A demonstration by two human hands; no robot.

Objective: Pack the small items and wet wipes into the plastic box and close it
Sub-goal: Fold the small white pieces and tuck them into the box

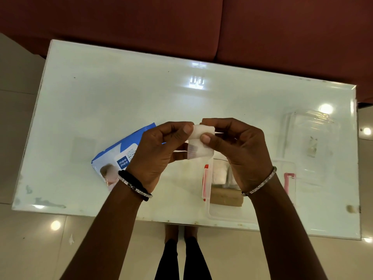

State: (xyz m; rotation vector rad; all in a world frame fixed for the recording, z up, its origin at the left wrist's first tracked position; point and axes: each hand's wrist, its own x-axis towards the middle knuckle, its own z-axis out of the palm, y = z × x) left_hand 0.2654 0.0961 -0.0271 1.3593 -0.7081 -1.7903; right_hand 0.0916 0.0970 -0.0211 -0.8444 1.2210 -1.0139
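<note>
Both forearms come up from the bottom edge, bracelets on each wrist, plus a black band on the left one. Left hand (159,147) and right hand (235,146) meet above the near half of the glass table (141,93), sharing a small white packet (200,142): left thumb and fingers pinched on its top-left edge, right thumb pressed on its face with fingers behind. Packet is in the air, not touching the table. Wet wipes pack (119,156), blue and white, lies flat on the table, partly hidden under the left hand. Plastic box (210,201), clear with pink latches, sits open below the right wrist; a brown block (224,198) and some white items are inside. Clear lid (310,138) lies separately, near the table's right edge.
</note>
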